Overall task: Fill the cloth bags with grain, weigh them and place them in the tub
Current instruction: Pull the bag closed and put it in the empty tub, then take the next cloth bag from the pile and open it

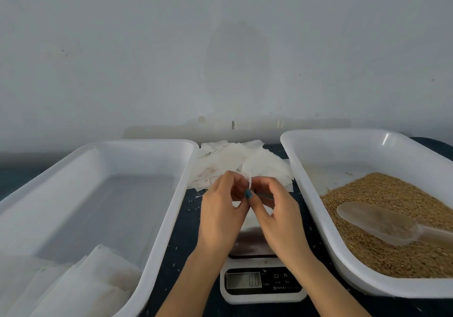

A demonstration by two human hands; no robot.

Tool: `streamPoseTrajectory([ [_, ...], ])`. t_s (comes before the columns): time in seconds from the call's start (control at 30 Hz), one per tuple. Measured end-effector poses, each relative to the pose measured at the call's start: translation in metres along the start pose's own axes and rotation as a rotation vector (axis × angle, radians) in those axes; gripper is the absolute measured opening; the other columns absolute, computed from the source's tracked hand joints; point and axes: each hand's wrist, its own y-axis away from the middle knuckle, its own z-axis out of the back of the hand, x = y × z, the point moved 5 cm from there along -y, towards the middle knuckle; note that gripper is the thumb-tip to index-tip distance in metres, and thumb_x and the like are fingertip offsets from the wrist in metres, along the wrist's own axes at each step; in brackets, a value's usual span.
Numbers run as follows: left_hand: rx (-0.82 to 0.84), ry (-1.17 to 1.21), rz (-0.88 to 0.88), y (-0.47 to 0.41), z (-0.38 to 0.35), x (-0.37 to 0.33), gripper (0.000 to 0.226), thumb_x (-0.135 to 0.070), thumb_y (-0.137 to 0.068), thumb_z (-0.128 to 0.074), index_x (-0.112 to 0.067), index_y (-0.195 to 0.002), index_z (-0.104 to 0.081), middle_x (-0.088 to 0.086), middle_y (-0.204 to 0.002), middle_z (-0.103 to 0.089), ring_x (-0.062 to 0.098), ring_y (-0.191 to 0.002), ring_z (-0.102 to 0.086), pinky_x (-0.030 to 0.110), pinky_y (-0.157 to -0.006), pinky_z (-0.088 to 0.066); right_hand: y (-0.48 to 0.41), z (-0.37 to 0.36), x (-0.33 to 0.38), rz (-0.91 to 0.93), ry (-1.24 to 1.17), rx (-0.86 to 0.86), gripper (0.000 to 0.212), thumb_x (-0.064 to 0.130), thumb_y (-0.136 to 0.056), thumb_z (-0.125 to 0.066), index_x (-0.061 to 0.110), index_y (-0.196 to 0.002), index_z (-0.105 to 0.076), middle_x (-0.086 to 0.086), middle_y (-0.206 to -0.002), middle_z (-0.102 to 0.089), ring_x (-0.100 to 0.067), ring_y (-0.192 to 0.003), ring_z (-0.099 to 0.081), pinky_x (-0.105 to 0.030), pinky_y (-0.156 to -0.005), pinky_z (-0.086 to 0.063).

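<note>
Above the kitchen scale (263, 282), my left hand (220, 214) and my right hand (274, 216) meet and together pinch a small white cloth bag (250, 182) by its top edge. Most of that bag is hidden behind my fingers. A heap of empty cloth bags (235, 162) lies behind my hands. The white tub (166, 209) on the left holds a few filled bags (93, 282) in its near corner. On the right, a white tray (301, 169) holds brown grain (382, 250) with a clear plastic scoop (377, 221) lying on it.
A dark tabletop (188, 231) with scattered loose grains shows between the tub and the tray. A pale wall (220, 59) stands right behind the table. The scale's display is lit.
</note>
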Motion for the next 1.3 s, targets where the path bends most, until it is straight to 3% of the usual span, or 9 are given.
streamPoseTrajectory([
  [0.13,0.026,0.009,-0.040,0.002,-0.003,-0.005,0.024,-0.008,-0.085,-0.075,-0.022,-0.094,-0.058,-0.013,-0.083,-0.064,0.007,-0.082,-0.064,0.016,-0.072,-0.053,-0.002,0.009,-0.009,-0.091,-0.072,-0.066,0.021,0.013,-0.092,-0.068,0.032,-0.097,-0.063,0.014,-0.091,-0.070,0.003,-0.089,-0.066,-0.013,-0.078,-0.053],
  [0.33,0.028,0.050,-0.035,0.000,-0.001,-0.005,0.015,-0.010,-0.083,-0.078,-0.016,-0.091,-0.066,-0.012,-0.084,-0.067,0.008,-0.081,-0.066,0.019,-0.073,-0.055,-0.006,0.011,-0.018,-0.140,-0.174,-0.053,0.011,0.016,-0.094,-0.065,0.020,-0.102,-0.071,0.006,-0.091,-0.075,-0.010,-0.088,-0.072,-0.032,-0.083,-0.059],
  [0.53,0.003,-0.029,-0.103,0.000,0.000,-0.008,0.007,-0.009,-0.086,-0.075,-0.012,-0.090,-0.070,-0.008,-0.086,-0.067,0.008,-0.080,-0.065,0.023,-0.073,-0.055,-0.007,0.010,-0.019,-0.175,-0.358,-0.023,0.018,0.010,-0.096,-0.061,0.023,-0.103,-0.070,0.006,-0.096,-0.076,-0.013,-0.091,-0.074,-0.022,-0.079,-0.058],
  [0.67,0.004,-0.085,-0.115,0.002,-0.001,-0.008,0.006,-0.010,-0.087,-0.074,-0.012,-0.090,-0.069,-0.007,-0.086,-0.066,0.009,-0.079,-0.064,0.028,-0.072,-0.056,-0.007,0.009,-0.023,-0.228,-0.395,-0.031,0.017,0.010,-0.093,-0.066,0.021,-0.105,-0.070,0.002,-0.096,-0.077,-0.015,-0.093,-0.073,-0.029,-0.082,-0.060],
  [0.77,0.005,-0.080,-0.114,0.002,-0.001,-0.008,0.006,-0.011,-0.086,-0.075,-0.013,-0.088,-0.070,-0.008,-0.084,-0.066,0.009,-0.077,-0.064,0.027,-0.071,-0.055,-0.006,0.008,-0.025,-0.247,-0.416,-0.033,0.016,0.008,-0.094,-0.064,0.018,-0.105,-0.070,-0.002,-0.095,-0.077,-0.017,-0.092,-0.074,-0.031,-0.083,-0.060],
  [1.0,-0.002,0.069,-0.006,-0.002,0.002,-0.004,0.009,-0.008,-0.085,-0.075,-0.017,-0.085,-0.072,-0.012,-0.080,-0.068,0.009,-0.079,-0.065,0.014,-0.069,-0.051,-0.007,0.008,-0.020,-0.325,-0.605,-0.025,0.021,-0.003,-0.094,-0.058,0.010,-0.106,-0.069,-0.007,-0.090,-0.077,-0.020,-0.087,-0.075,-0.018,-0.072,-0.057],
  [1.13,0.004,0.058,-0.025,-0.001,0.000,-0.004,0.010,-0.010,-0.087,-0.074,-0.018,-0.090,-0.069,-0.012,-0.083,-0.068,0.008,-0.081,-0.065,0.019,-0.072,-0.054,-0.007,0.010,-0.017,-0.321,-0.601,-0.043,0.016,0.003,-0.091,-0.065,0.011,-0.104,-0.070,-0.005,-0.091,-0.077,-0.018,-0.088,-0.075,-0.019,-0.072,-0.057],
  [1.3,0.012,0.007,-0.100,0.001,0.001,-0.008,0.029,-0.014,-0.085,-0.078,-0.027,-0.100,-0.057,-0.015,-0.086,-0.064,0.007,-0.084,-0.064,0.021,-0.075,-0.055,-0.006,0.010,-0.019,-0.350,-0.597,-0.084,0.016,0.007,-0.088,-0.070,0.020,-0.098,-0.070,-0.001,-0.089,-0.077,-0.015,-0.087,-0.075,-0.018,-0.070,-0.057],
])
